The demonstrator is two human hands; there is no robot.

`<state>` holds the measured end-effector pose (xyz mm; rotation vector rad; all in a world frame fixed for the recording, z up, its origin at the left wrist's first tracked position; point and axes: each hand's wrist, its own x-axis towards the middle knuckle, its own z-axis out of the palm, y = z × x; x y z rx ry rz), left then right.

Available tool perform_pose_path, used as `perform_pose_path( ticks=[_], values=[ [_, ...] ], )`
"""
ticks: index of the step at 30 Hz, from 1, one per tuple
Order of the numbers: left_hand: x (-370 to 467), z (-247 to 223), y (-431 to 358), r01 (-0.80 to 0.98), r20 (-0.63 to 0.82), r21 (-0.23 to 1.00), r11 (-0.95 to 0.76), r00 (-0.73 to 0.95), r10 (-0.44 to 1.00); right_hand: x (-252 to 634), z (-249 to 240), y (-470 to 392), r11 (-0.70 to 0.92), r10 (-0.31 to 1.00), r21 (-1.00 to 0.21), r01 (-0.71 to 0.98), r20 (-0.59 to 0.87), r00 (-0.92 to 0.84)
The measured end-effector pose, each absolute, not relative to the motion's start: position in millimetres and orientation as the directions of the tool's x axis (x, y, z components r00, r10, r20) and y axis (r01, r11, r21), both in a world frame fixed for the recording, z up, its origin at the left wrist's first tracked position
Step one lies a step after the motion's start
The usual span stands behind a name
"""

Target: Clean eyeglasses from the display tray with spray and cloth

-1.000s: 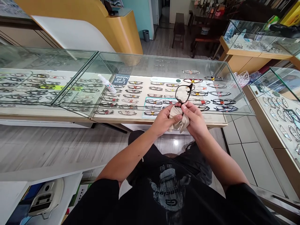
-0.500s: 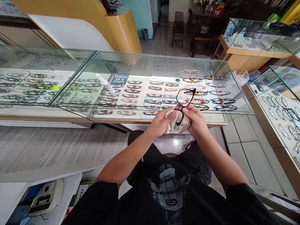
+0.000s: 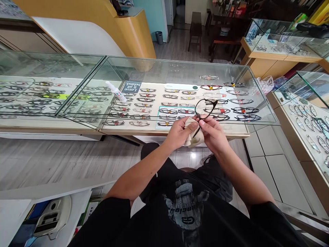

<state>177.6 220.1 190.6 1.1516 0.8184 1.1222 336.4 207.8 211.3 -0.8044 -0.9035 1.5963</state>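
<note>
Black-rimmed eyeglasses point(image 3: 205, 109) are held between my two hands, over the front edge of the glass display case point(image 3: 180, 73). One lens stands up above my fingers; the other part is down among the folds of a beige cleaning cloth point(image 3: 197, 139). My left hand point(image 3: 181, 132) is closed, thumb pressing the cloth against the glasses. My right hand point(image 3: 213, 132) pinches the frame near its middle with thumb and fingers. The fingertips behind the cloth are hidden. To the left, a white spray bottle point(image 3: 116, 92) lies tilted on the glass top.
Rows of spectacle frames point(image 3: 145, 100) sit inside the case under the glass. More glass cases stand at right, one with a wooden base point(image 3: 285, 58). A wooden bench point(image 3: 195, 29) and a small bin point(image 3: 159, 37) are beyond. An open white drawer point(image 3: 77, 206) is at lower left.
The glasses have turned and tipped slightly to the right in my hands. The dark rim over the cloth now shows as a thin, slanted line. The spray bottle has not moved.
</note>
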Motion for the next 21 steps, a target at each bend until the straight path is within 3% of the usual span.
perform_pose_path(
  ticks=[6, 13, 21],
  values=[
    [167, 201, 221, -0.195, 0.061, 0.98, 0.031, 0.447, 0.893, 348, 208, 215, -0.106, 0.99, -0.868, -0.486, -0.046, -0.135],
    [177, 193, 223, -0.231, -0.001, 0.968, 0.094, 0.371, 0.929, 340, 202, 208, -0.132, 0.983, -0.873, -0.469, -0.053, -0.177],
    [172, 196, 219, -0.242, 0.05, 0.969, 0.046, 0.375, 0.926, 343, 207, 209, -0.106, 0.988, -0.833, -0.543, -0.026, -0.153]
  ],
)
